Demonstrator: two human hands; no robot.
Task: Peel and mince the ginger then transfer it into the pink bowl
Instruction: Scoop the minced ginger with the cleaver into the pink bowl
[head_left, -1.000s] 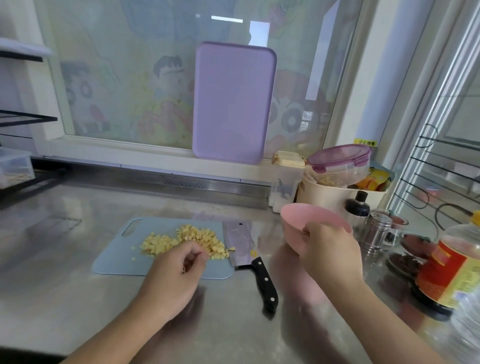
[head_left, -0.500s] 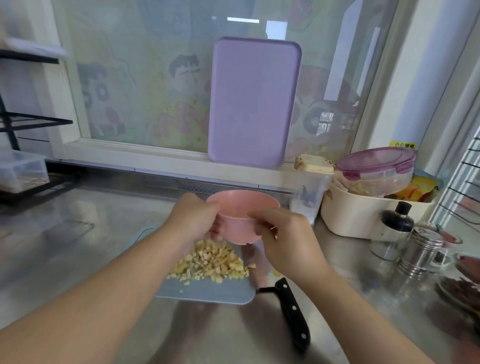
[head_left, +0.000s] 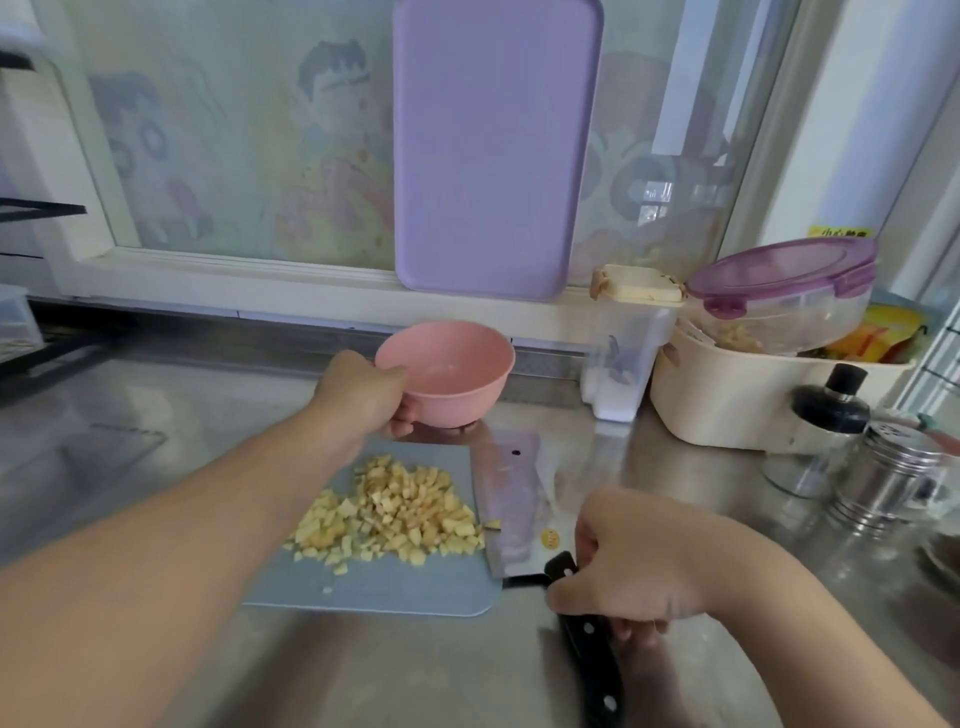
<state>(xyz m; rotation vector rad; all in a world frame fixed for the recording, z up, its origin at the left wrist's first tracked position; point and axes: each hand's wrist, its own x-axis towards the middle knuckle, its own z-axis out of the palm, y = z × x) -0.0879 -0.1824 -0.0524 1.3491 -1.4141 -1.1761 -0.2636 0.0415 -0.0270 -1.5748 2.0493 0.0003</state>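
Observation:
A pile of minced yellow ginger (head_left: 395, 512) lies on the blue cutting board (head_left: 374, 587). My left hand (head_left: 363, 397) grips the rim of the empty pink bowl (head_left: 447, 371), holding it just beyond the board's far edge. The cleaver (head_left: 511, 504) lies with its blade on the board's right edge. Its black handle (head_left: 587, 649) points toward me. My right hand (head_left: 634, 561) curls around the handle close to the blade.
A purple board (head_left: 496, 150) leans against the window. To the right stand a clear container (head_left: 631, 343), a cream tub (head_left: 727, 395) with a purple-lidded box (head_left: 784, 288), a dark-capped bottle (head_left: 826, 421) and a steel shaker (head_left: 893, 478). The counter (head_left: 156, 467) is steel.
My right hand passed the pink bowl to my left hand, let go and dropped onto the cleaver handle. My left hand left the ginger and now holds the bowl behind the board.

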